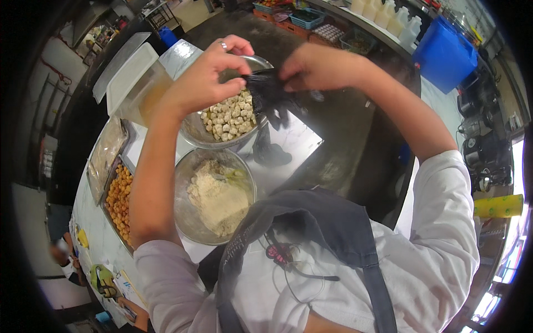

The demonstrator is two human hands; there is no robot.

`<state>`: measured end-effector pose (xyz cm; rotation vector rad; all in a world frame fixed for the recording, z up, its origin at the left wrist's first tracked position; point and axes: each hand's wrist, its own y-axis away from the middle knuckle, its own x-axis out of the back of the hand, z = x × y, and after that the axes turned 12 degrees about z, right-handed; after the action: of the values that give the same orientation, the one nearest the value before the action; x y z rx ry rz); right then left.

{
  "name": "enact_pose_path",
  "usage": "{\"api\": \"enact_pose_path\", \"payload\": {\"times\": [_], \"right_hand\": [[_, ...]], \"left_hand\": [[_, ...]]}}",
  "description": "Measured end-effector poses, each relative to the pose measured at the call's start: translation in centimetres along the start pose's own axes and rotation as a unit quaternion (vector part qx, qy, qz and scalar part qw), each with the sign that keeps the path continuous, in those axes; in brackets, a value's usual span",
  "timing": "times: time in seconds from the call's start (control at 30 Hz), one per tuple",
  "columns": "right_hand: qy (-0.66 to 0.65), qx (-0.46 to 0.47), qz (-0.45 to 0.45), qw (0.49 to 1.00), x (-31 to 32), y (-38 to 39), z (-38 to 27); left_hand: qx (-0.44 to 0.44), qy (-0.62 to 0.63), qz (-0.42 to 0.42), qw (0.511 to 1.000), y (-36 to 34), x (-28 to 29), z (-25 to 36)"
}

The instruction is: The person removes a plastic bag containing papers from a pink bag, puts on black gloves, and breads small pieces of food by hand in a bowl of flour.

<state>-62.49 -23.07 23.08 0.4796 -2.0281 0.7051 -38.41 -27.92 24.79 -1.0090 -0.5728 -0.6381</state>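
Note:
A thin black glove (267, 93) hangs stretched between my two hands, its fingers dangling down. My left hand (214, 75) pinches one side of its cuff between thumb and fingers. My right hand (319, 66), slightly blurred, grips the other side. Beneath them stands a metal bowl (191, 132) of small pale, floury cubes (230, 116), partly covered by my left hand and the glove. A second metal bowl (180, 208), nearer to me, holds pale flour-like powder (219, 202). A dark glove-like shape (272, 152) lies on the white tabletop; whether glove or shadow, I cannot tell.
To the left are a clear plastic container (139, 83) and a tray of browned pieces (118, 194), partly behind my left arm. A blue jug (444, 53) and several pale bottles (383, 14) stand at the far right. Another person's hand (132, 312) shows at lower left.

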Motion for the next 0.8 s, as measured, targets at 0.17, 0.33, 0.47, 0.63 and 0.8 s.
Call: {"api": "enact_pose_path", "payload": {"times": [0.17,0.33,0.47,0.63,0.8], "right_hand": [[0.07,-0.069,-0.074,0.992,-2.6,1.0,-1.0],[0.06,-0.122,0.022,0.99,-3.0,2.2,1.4],[0.06,-0.143,0.034,0.987,-4.4,3.9,1.9],[0.206,-0.126,0.068,0.968,-8.2,5.6,-2.1],[0.18,-0.151,0.087,0.968,-10.3,7.1,-3.3]], "left_hand": [[0.016,-0.109,-0.053,0.992,-0.6,-3.1,-1.2],[0.112,-0.069,-0.036,0.991,-1.2,-5.0,0.3],[0.171,-0.063,0.035,0.983,-1.2,-6.9,0.6],[0.201,-0.01,0.165,0.965,1.0,-8.9,-1.7],[0.208,-0.013,0.192,0.959,3.0,-11.9,-1.5]]}}
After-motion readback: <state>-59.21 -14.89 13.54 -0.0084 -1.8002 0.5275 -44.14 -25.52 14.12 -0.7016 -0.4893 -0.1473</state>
